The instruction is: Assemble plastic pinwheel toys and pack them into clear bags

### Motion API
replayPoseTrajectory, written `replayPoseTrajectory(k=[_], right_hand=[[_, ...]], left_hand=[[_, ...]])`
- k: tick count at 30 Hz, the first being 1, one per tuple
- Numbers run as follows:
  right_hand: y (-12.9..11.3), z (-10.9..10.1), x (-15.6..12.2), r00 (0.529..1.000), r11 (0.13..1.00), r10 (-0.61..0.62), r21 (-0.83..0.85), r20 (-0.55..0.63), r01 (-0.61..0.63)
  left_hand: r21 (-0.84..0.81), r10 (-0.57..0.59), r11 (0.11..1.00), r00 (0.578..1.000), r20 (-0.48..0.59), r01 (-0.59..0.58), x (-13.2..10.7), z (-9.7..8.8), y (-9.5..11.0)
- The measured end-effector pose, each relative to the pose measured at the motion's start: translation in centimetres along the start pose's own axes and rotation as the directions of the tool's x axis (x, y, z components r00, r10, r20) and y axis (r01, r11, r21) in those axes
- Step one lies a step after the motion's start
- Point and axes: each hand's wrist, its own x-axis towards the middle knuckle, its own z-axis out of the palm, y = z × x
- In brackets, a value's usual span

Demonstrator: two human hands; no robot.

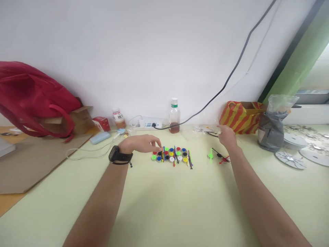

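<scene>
Bright plastic discs (171, 154) before the clear bottle (174, 115)

On the smooth, pale green bench (164, 209), the small round discs, red, blue, green, yellow, black and white, lie in close rows in front of the bottle, slim straight sticks (190, 163) among them. Loose coloured pieces (210, 156) lie front right of it. Front left of the bottle, the left hand (145, 142) bends its fingertips to the rows' edge; to its right, the right hand (227, 137) is curled. Whether either grips anything, I cannot tell.
</scene>
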Motion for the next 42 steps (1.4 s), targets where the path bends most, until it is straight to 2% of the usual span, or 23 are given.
replayPoseTrajectory(k=[6, 10, 12, 14, 15, 17, 18, 19, 21, 22, 23, 24, 26, 27, 29, 31, 33, 35, 36, 39, 42], right_hand=[[-0.8, 0.1, -0.7, 0.990, 0.989, 0.045, 0.144, -0.133, -0.026], [-1.0, -1.3, -0.5, 0.927, 0.966, 0.192, 0.228, -0.322, -0.121], [-1.4, -3.0, -0.2, 0.877, 0.948, 0.263, 0.275, -0.402, -0.158], [-2.1, -5.3, 0.2, 0.815, 0.928, 0.309, 0.342, -0.490, -0.146], [-2.7, -6.6, 0.4, 0.791, 0.923, 0.301, 0.370, -0.533, -0.103], [-4.0, -9.5, 0.6, 0.771, 0.916, 0.250, 0.401, -0.585, 0.007], [-4.8, -10.9, 0.6, 0.784, 0.906, 0.206, 0.417, -0.586, 0.072], [-5.7, -12.4, 0.3, 0.824, 0.891, 0.134, 0.431, -0.550, 0.144], [-7.8, -14.9, -0.7, 0.916, 0.833, -0.046, 0.490, -0.399, 0.256], [-9.0, -15.9, -1.5, 0.946, 0.775, -0.163, 0.557, -0.281, 0.298], [-10.2, -16.8, -2.3, 0.946, 0.715, -0.291, 0.623, -0.145, 0.316], [-11.5, -17.5, -3.1, 0.905, 0.666, -0.425, 0.683, 0.015, 0.301], [-13.8, -18.2, -4.6, 0.778, 0.574, -0.602, 0.776, 0.183, 0.261], [-14.9, -18.3, -5.2, 0.737, 0.533, -0.645, 0.811, 0.204, 0.242], [-16.5, -17.9, -5.9, 0.684, 0.471, -0.698, 0.855, 0.211, 0.217], [-17.2, -17.0, -6.1, 0.683, 0.473, -0.698, 0.854, 0.214, 0.216], [-17.1, -15.9, -5.8, 0.712, 0.552, -0.651, 0.808, 0.262, 0.206], [-16.4, -14.7, -5.2, 0.718, 0.643, -0.594, 0.751, 0.364, 0.151], [-16.0, -14.1, -4.8, 0.703, 0.668, -0.575, 0.736, 0.418, 0.109], [-14.8, -12.7, -3.8, 0.672, 0.645, -0.557, 0.764, 0.489, -0.022], [-14.6, -12.1, -3.6, 0.697, 0.603, -0.536, 0.794, 0.476, -0.078]], left_hand=[[0.002, 0.010, 1.000, 1.000, 0.005, -0.010, 0.1, 0.0, -0.1], [-0.026, 0.034, 0.999, 0.999, -0.016, -0.034, -0.2, -0.1, -0.1], [-0.068, 0.059, 0.996, 0.996, -0.064, -0.063, -0.5, -0.4, 0.1], [-0.113, 0.104, 0.986, 0.982, -0.157, -0.122, -1.1, -0.7, 0.5], [-0.130, 0.128, 0.979, 0.968, -0.215, -0.159, -1.3, -0.9, 0.8], [-0.147, 0.170, 0.962, 0.923, -0.346, -0.232, -1.7, -1.2, 1.4], [-0.147, 0.184, 0.953, 0.894, -0.409, -0.264, -1.8, -1.2, 1.8], [-0.143, 0.197, 0.945, 0.860, -0.471, -0.295, -1.9, -1.2, 2.3], [-0.124, 0.220, 0.927, 0.783, -0.582, -0.353, -1.8, -0.9, 3.2], [-0.109, 0.234, 0.918, 0.743, -0.627, -0.381, -1.7, -0.7, 3.8], [-0.092, 0.251, 0.908, 0.706, -0.662, -0.409, -1.6, -0.4, 4.4], [-0.073, 0.274, 0.898, 0.680, -0.681, -0.435, -1.5, -0.2, 5.0], [-0.049, 0.326, 0.875, 0.661, -0.676, -0.482, -1.2, 0.4, 5.9], [-0.049, 0.353, 0.863, 0.670, -0.653, -0.502, -1.1, 0.7, 6.3], [-0.085, 0.401, 0.843, 0.727, -0.557, -0.530, -0.6, 1.1, 6.5], [-0.170, 0.431, 0.834, 0.813, -0.393, -0.524, 0.1, 1.4, 6.2], [-0.271, 0.427, 0.830, 0.868, -0.253, -0.487, 0.8, 1.6, 5.4], [-0.364, 0.384, 0.809, 0.884, -0.267, -0.462, 1.4, 1.7, 4.5], [-0.403, 0.352, 0.797, 0.889, -0.294, -0.449, 1.6, 1.7, 4.0], [-0.469, 0.283, 0.788, 0.911, -0.300, -0.399, 2.0, 1.6, 2.9], [-0.463, 0.308, 0.797, 0.920, -0.242, -0.388, 2.1, 1.7, 2.7]])
